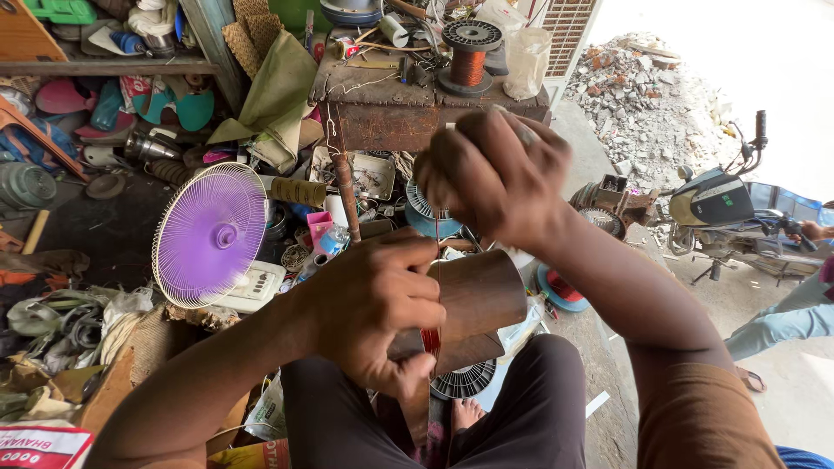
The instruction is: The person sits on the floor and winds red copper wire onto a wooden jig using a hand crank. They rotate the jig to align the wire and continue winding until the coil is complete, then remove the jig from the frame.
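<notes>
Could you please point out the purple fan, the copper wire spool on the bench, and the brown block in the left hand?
purple fan [213,234]: head view, centre hub of the grille.
copper wire spool [469,62]: head view, wound copper middle.
brown block [482,295]: head view, bare face.

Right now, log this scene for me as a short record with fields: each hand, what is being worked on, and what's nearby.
left hand: grips a brown cylindrical former with reddish copper wire wound on it
right hand: raised above the former, closed, seemingly pinching the thin wire
behind: copper wire spool on a rusty table
left side: purple fan among clutter
right side: parked motorcycle
</notes>
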`<state>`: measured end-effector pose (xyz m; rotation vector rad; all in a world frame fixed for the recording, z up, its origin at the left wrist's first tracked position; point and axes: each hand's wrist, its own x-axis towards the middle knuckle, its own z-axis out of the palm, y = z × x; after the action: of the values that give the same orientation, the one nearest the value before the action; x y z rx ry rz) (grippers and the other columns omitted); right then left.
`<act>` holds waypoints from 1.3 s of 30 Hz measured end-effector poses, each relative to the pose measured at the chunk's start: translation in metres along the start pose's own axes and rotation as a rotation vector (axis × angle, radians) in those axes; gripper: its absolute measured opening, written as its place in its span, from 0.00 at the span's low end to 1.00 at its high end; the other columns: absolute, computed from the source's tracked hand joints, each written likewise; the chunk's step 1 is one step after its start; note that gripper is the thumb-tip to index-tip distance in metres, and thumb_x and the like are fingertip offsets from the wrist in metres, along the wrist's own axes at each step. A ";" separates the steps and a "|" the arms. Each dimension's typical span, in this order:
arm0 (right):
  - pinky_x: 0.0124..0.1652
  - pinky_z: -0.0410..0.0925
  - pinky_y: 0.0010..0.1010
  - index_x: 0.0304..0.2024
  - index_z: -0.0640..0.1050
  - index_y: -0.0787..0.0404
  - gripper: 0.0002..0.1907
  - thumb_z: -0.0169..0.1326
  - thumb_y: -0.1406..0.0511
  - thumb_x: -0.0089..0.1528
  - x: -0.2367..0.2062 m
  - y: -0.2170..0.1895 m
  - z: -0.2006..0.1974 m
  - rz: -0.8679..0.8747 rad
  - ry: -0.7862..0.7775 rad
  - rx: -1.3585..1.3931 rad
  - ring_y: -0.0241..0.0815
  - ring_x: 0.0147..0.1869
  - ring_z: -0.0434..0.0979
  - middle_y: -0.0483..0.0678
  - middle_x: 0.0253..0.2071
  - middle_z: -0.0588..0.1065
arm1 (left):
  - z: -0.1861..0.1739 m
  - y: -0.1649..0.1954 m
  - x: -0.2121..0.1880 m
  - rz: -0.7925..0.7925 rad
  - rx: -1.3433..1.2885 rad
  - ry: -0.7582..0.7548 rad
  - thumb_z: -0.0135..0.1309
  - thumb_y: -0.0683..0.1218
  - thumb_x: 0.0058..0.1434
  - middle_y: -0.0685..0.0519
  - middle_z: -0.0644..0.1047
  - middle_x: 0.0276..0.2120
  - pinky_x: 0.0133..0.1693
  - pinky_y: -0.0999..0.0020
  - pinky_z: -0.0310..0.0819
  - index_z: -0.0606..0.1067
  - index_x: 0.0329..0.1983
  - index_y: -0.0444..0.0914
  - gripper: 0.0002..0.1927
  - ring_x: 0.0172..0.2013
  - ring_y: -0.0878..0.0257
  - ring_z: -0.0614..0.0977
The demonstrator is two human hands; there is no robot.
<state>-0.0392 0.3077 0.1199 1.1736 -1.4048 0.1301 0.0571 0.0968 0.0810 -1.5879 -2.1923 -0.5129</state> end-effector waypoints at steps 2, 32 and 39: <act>0.29 0.70 0.32 0.45 0.76 0.61 0.10 0.61 0.62 0.69 0.017 -0.001 -0.023 -0.161 0.193 -0.161 0.36 0.31 0.74 0.47 0.37 0.72 | 0.001 -0.001 0.011 0.039 0.010 0.150 0.50 0.57 0.50 0.51 0.71 0.19 0.32 0.55 0.68 0.71 0.18 0.38 0.18 0.30 0.54 0.72; 0.38 0.70 0.42 0.52 0.77 0.60 0.21 0.60 0.62 0.56 0.024 0.018 -0.211 -0.323 -0.233 0.277 0.50 0.42 0.78 0.51 0.44 0.75 | -0.026 -0.023 0.096 0.019 -0.022 0.689 0.38 0.53 0.61 0.49 0.76 0.24 0.40 0.55 0.70 0.74 0.23 0.38 0.20 0.29 0.54 0.76; 0.37 0.72 0.35 0.53 0.76 0.52 0.13 0.62 0.63 0.67 0.039 0.138 -0.082 -0.213 -0.223 -0.082 0.40 0.46 0.80 0.43 0.46 0.72 | -0.032 0.053 0.135 0.155 -0.092 0.610 0.41 0.52 0.58 0.51 0.76 0.25 0.41 0.55 0.72 0.74 0.25 0.39 0.15 0.31 0.53 0.77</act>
<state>-0.0683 0.4081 0.2475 1.2907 -1.4526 -0.2128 0.0715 0.2061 0.1800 -1.3901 -1.5973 -0.9180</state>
